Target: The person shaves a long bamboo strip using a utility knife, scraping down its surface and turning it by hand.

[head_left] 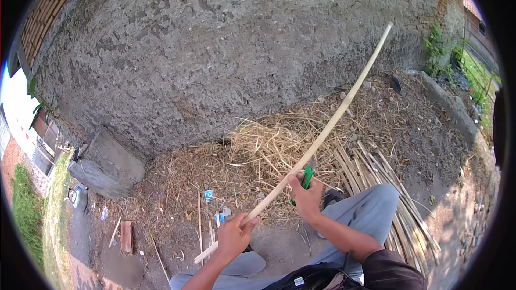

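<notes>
A long pale strip of wood or bamboo [333, 121] slants from low centre up to the right, in front of the wall. Near its lower end my left hand [232, 236] is closed around it. Farther up the strip, my right hand [307, 198] is closed on a green-handled knife [307, 177], with the thumb pressed against the strip. The knife's blade is hard to make out beside the strip. Behind the hands lies a heap of thin shavings [269, 142] on the ground.
A rough grey wall [215, 59] rises ahead. Several long strips [400, 220] lie to the right of my knee. A concrete block [107, 164] stands at the left, with a kettle [78, 198] beyond it. A brick [126, 237] and blue-white packets [209, 194] lie on the dirt.
</notes>
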The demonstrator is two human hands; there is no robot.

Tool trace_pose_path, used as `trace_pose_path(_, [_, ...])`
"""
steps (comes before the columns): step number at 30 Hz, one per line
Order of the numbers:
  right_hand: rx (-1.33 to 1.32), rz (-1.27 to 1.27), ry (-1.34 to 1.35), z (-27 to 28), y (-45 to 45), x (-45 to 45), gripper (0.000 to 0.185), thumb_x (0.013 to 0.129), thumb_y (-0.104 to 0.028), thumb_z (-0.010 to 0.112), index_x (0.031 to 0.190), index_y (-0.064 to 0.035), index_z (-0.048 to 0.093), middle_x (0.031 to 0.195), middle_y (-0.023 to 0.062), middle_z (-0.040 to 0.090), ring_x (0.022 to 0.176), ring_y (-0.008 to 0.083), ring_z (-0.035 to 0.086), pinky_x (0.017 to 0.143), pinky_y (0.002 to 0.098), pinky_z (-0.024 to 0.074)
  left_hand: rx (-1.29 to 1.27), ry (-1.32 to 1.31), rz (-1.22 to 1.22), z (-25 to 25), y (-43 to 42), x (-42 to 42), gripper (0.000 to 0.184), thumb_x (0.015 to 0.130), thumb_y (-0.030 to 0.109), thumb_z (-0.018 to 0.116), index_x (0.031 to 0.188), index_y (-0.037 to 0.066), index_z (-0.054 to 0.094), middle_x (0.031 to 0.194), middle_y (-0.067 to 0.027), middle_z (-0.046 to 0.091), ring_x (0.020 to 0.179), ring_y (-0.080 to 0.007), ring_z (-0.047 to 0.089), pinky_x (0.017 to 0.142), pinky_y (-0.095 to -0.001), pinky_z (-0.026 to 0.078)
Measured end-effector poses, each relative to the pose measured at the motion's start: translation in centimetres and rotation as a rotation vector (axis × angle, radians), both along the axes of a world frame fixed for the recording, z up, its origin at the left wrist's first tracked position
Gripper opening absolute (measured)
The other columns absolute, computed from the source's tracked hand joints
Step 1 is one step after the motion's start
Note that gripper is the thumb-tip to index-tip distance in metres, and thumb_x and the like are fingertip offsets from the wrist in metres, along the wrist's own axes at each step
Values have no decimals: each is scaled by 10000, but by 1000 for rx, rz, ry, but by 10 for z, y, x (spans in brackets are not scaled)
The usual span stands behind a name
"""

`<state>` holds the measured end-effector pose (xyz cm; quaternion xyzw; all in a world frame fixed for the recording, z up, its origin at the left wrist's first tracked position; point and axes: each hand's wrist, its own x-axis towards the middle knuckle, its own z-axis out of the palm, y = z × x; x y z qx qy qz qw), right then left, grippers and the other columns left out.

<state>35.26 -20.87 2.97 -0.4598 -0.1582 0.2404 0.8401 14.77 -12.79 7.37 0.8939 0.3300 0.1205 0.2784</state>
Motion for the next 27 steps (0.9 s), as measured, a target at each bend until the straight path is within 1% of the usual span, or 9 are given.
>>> trace_pose_path(1, [41,85,34,0,-3,-1,225,927,-132,670,1072,40,677,891,128,732,511,0,435,435,190,332,-152,-48,9,-3,-2,-12,294,942,271,650,1082,12,651,601,-16,535,502,-131,470,489,-296,384])
trace_pose_path(2, [62,120,95,-1,-4,-1,267,941,-157,653,1122,38,653,914,130,734,518,4,441,436,189,334,-155,-43,8,-7,-5,-24,294,942,271,650,1082,12,651,601,-16,535,502,-131,470,489,-296,384])
trace_pose_path(4, [56,146,100,-2,-5,-2,278,942,-170,653,1123,41,651,916,126,735,516,4,438,437,188,335,-555,-93,-19,-13,-12,-48,275,985,251,600,1088,2,651,628,21,498,525,-59,396,498,-240,349])
trace_pose_path(7, [-52,203,44,-5,-5,-4,296,919,-182,688,1096,54,657,899,103,735,524,9,450,441,187,333,-935,-72,140,0,-25,-71,290,1021,247,533,1113,-8,636,654,31,491,513,-40,392,479,-213,321])
trace_pose_path(10, [-149,292,22,-19,-5,-16,223,854,-155,765,943,34,688,731,14,663,526,25,483,442,200,339,-1143,-108,174,-12,-33,-93,302,1022,258,528,1100,-13,638,648,25,497,518,-47,412,479,-223,341])
trace_pose_path(14, [-129,296,39,-22,-1,-28,200,849,-151,768,911,19,682,697,-1,632,517,30,481,444,199,346,-779,-136,187,-30,-42,-104,285,990,218,588,1148,-17,616,692,-14,597,542,-61,501,519,-220,410])
trace_pose_path(16, [-185,223,35,-19,1,-27,199,850,-148,766,910,19,676,702,4,638,516,31,480,444,196,344,-339,-178,208,-30,-43,-101,287,939,169,662,1145,-26,618,770,-74,682,626,-84,604,590,-231,473])
trace_pose_path(24, [-40,20,62,-24,2,10,179,860,-110,748,950,21,664,727,13,635,497,19,453,420,194,316,-519,-340,276,-27,-12,-75,285,881,75,710,1117,-64,629,875,-110,721,819,-129,691,742,-253,531])
trace_pose_path(27, [-1,-39,69,-24,1,20,184,867,-101,741,971,26,656,724,13,628,490,19,443,417,195,309,-519,-320,246,-29,0,-60,273,873,10,697,1114,-87,610,884,-118,710,789,-146,689,708,-251,546])
